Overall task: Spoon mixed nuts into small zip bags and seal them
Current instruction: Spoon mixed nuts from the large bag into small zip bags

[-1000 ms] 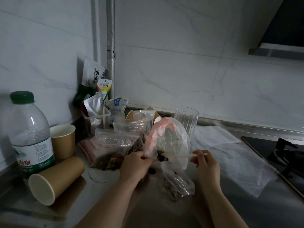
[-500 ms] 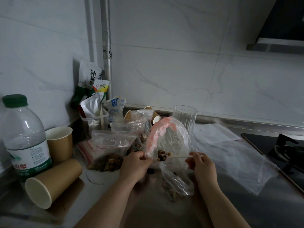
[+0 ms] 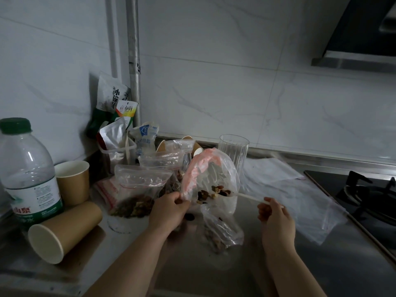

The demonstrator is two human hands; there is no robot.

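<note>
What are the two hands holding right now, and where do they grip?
The left hand pinches the zip bag by its pink-edged mouth. The right hand holds the spoon by the handle's end.

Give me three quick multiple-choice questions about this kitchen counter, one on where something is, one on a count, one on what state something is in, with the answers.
1. Where is the clear drinking glass?
A. behind the bag with the pink top, by the wall
B. on the stove
C. inside a paper cup

2. How many brown paper cups stand or lie beside the water bottle?
A. one
B. two
C. five

3. How is the nearer brown paper cup lying?
A. upright
B. on its side
C. crushed flat

Answers: 1 A, the glass stands at the wall behind the bag that the left hand holds. 2 B, one upright cup and one lying. 3 B, its open mouth faces the camera.
</note>
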